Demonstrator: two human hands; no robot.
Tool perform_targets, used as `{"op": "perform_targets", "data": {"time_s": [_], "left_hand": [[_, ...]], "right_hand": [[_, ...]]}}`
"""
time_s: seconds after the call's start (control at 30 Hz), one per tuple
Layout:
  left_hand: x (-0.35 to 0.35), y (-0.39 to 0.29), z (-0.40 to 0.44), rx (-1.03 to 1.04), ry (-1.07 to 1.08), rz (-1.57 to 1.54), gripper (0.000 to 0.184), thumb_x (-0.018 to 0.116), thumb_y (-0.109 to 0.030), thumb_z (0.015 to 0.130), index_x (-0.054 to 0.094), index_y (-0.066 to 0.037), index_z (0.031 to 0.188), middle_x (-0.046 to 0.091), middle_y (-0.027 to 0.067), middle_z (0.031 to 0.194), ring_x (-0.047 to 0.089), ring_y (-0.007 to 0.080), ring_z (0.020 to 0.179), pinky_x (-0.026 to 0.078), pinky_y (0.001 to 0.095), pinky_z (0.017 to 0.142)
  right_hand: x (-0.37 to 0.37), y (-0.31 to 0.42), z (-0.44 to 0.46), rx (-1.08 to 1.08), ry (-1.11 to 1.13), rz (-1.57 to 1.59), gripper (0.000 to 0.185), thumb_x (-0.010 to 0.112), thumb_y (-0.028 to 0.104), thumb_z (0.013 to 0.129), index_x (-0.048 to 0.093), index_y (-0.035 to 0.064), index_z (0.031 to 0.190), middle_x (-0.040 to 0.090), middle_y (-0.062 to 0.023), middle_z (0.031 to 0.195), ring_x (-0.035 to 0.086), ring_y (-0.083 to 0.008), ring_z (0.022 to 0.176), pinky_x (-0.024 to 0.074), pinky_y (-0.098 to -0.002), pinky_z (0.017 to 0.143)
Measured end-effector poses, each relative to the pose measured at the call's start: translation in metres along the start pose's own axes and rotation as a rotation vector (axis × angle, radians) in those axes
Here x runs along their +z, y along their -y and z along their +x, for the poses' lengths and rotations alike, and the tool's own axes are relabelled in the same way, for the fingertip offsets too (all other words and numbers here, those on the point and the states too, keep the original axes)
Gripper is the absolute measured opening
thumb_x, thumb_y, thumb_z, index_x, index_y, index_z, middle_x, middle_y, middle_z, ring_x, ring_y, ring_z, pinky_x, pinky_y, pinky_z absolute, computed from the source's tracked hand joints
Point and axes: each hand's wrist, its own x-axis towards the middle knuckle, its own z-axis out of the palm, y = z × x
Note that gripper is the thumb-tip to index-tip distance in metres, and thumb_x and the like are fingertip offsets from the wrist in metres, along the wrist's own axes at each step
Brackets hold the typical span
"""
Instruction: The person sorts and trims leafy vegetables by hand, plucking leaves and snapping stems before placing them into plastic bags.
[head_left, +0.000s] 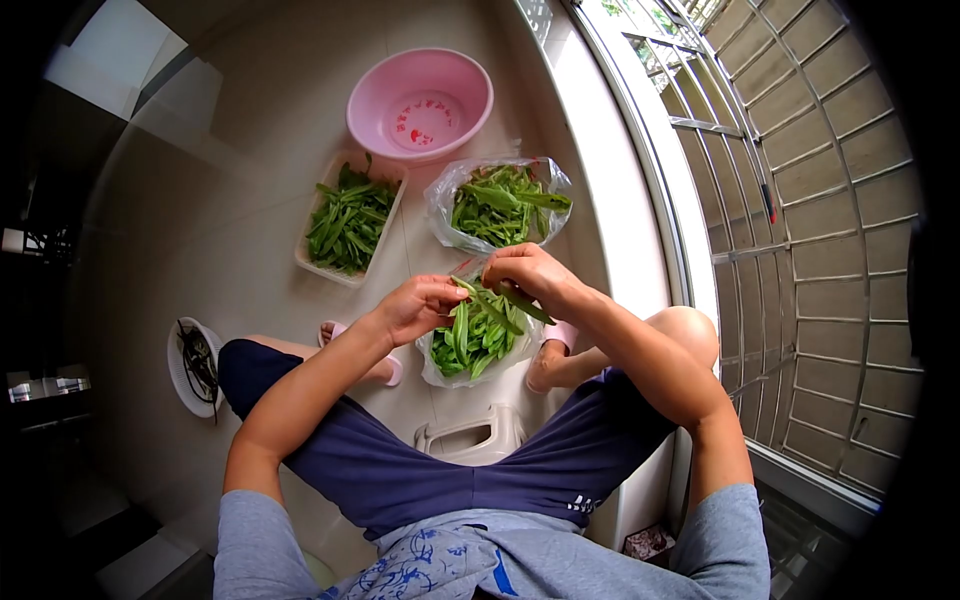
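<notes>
Both my hands meet above a clear plastic bag of green leaves (470, 340) on the floor between my feet. My left hand (420, 305) pinches the tip of a long green leaf (495, 308) between thumb and fingers. Close beside it, my right hand (525, 272) is closed on leafy greens, with a leaf sticking out below its fingers. The exact grip of the right fingers is partly hidden. Just beyond, a second clear plastic bag (505, 200) holds more leaves. A pale rectangular basket (318, 268) to its left is full of leaves too.
A pink basin (370, 100) with red print inside stands farthest away. At left is a white round bin (180, 370) with dark scraps. A beige plastic stool (505, 425) is under me. The window ledge (610, 150) and metal bars (780, 240) run along the right.
</notes>
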Motion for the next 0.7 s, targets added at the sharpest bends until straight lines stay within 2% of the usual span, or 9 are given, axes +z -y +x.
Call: {"op": "perform_targets", "data": {"time_s": [0.1, 0.23, 0.27, 0.33, 0.37, 0.53, 0.6, 0.63, 0.7], "left_hand": [[0.001, -0.003, -0.002, 0.021, 0.006, 0.004, 0.016, 0.054, -0.012, 0.075, 0.054, -0.004, 0.089, 0.056, 0.0028, 0.080, 0.053, 0.0114, 0.072, 0.043, 0.0256, 0.067], [-0.003, -0.001, 0.000, 0.063, -0.049, 0.016, 0.015, 0.052, -0.010, 0.076, 0.053, -0.002, 0.089, 0.057, 0.0055, 0.084, 0.054, 0.0140, 0.076, 0.042, 0.0284, 0.073], [-0.003, -0.001, 0.001, 0.067, -0.050, 0.016, 0.015, 0.052, -0.010, 0.076, 0.053, -0.002, 0.089, 0.057, 0.0055, 0.084, 0.054, 0.0140, 0.076, 0.042, 0.0284, 0.073], [-0.002, 0.000, 0.001, 0.083, -0.094, 0.033, 0.015, 0.052, -0.012, 0.077, 0.054, -0.003, 0.090, 0.057, 0.0050, 0.083, 0.054, 0.0132, 0.074, 0.042, 0.0272, 0.072], [-0.001, -0.001, 0.001, 0.084, -0.094, 0.033, 0.015, 0.052, -0.012, 0.077, 0.054, -0.003, 0.090, 0.057, 0.0050, 0.083, 0.054, 0.0132, 0.074, 0.042, 0.0272, 0.072], [0.001, -0.001, 0.002, 0.112, -0.108, 0.057, 0.016, 0.053, -0.012, 0.076, 0.055, -0.003, 0.089, 0.057, 0.0040, 0.080, 0.054, 0.0123, 0.073, 0.042, 0.0261, 0.071], [0.003, -0.001, 0.001, 0.122, -0.115, 0.072, 0.016, 0.053, -0.012, 0.076, 0.055, -0.003, 0.089, 0.058, 0.0041, 0.081, 0.054, 0.0120, 0.073, 0.042, 0.0255, 0.071], [0.004, -0.002, 0.000, 0.131, -0.121, 0.089, 0.016, 0.054, -0.011, 0.076, 0.056, -0.002, 0.089, 0.058, 0.0042, 0.081, 0.054, 0.0116, 0.073, 0.043, 0.0248, 0.071], [0.006, -0.001, -0.001, 0.130, -0.133, 0.105, 0.016, 0.054, -0.011, 0.076, 0.056, -0.002, 0.089, 0.058, 0.0045, 0.081, 0.054, 0.0113, 0.073, 0.043, 0.0241, 0.071]], "right_hand": [[-0.003, 0.012, -0.004, -0.164, 0.064, 0.028, 0.014, 0.043, 0.013, 0.076, 0.049, 0.0013, 0.072, 0.050, -0.0024, 0.059, 0.045, -0.0081, 0.051, 0.0330, -0.0203, 0.044], [-0.002, 0.023, -0.024, -0.076, 0.221, -0.105, 0.015, 0.039, 0.017, 0.085, 0.046, 0.0035, 0.082, 0.050, -0.0025, 0.060, 0.044, -0.0071, 0.052, 0.0358, -0.0190, 0.047], [-0.001, 0.015, -0.019, -0.071, 0.218, -0.110, 0.015, 0.043, 0.016, 0.084, 0.048, 0.0010, 0.083, 0.050, -0.0021, 0.061, 0.046, -0.0080, 0.052, 0.0376, -0.0209, 0.048], [0.005, -0.003, -0.005, -0.283, 0.070, -0.369, 0.018, 0.050, 0.016, 0.078, 0.053, -0.0011, 0.084, 0.054, -0.0054, 0.063, 0.050, -0.0113, 0.053, 0.0405, -0.0251, 0.049], [0.006, -0.004, -0.005, -0.235, 0.015, -0.407, 0.023, 0.054, 0.018, 0.074, 0.057, -0.0025, 0.084, 0.056, -0.0080, 0.064, 0.051, -0.0115, 0.056, 0.0414, -0.0258, 0.053], [0.011, 0.000, -0.003, -0.146, 0.041, -0.491, 0.025, 0.056, 0.021, 0.073, 0.058, -0.0011, 0.085, 0.057, -0.0064, 0.063, 0.049, -0.0098, 0.055, 0.0397, -0.0228, 0.050], [0.009, 0.001, -0.003, -0.004, 0.007, -0.271, 0.023, 0.056, 0.021, 0.073, 0.059, 0.0010, 0.084, 0.057, -0.0035, 0.063, 0.045, -0.0064, 0.050, 0.0358, -0.0198, 0.044], [0.008, -0.002, 0.001, 0.042, 0.022, -0.166, 0.018, 0.056, 0.019, 0.074, 0.059, 0.0026, 0.079, 0.055, -0.0015, 0.061, 0.038, -0.0034, 0.043, 0.0284, -0.0178, 0.037], [0.004, 0.000, 0.001, 0.118, 0.076, -0.069, 0.016, 0.056, 0.018, 0.074, 0.058, 0.0030, 0.076, 0.055, -0.0014, 0.060, 0.035, -0.0032, 0.041, 0.0252, -0.0177, 0.036]]}}
